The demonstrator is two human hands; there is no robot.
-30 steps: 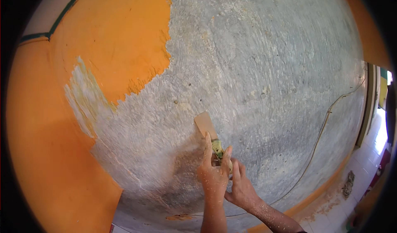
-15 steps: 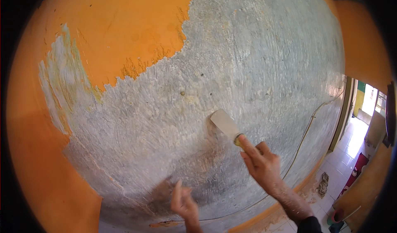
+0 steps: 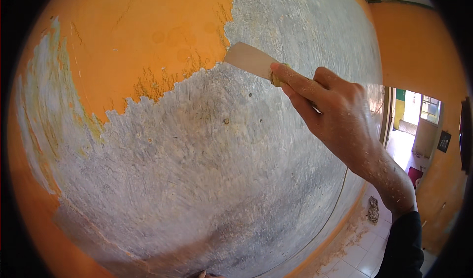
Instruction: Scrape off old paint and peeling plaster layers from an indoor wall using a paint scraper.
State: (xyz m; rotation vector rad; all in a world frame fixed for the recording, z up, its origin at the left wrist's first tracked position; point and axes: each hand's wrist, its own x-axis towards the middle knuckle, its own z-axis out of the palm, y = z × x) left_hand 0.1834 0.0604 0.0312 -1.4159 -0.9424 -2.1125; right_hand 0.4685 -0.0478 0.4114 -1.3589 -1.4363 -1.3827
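My right hand (image 3: 330, 105) is closed round the handle of a paint scraper (image 3: 251, 61), the forefinger stretched along it toward the blade. The wide, flat metal blade points left, its front edge at the ragged border where the orange paint (image 3: 143, 26) meets the bare grey plaster (image 3: 197, 159). Pale dust speckles the back of this hand and the wrist. Of my left hand (image 3: 202, 274), only a fingertip or so shows at the lower edge, close to the wall; its other fingers are out of the picture.
A cable (image 3: 335, 204) runs down the wall's right part. Scrapings and a bundled, rag-like clump (image 3: 373, 210) lie on the white tiled floor (image 3: 367, 238). A doorway (image 3: 401, 130) opens at the right. Another scraped patch (image 3: 42, 100) shows at the far left.
My right hand has carried the scraper up and to the left, from the bare plaster to the orange paint's edge. My left hand has dropped almost out of view. The view has shifted too.
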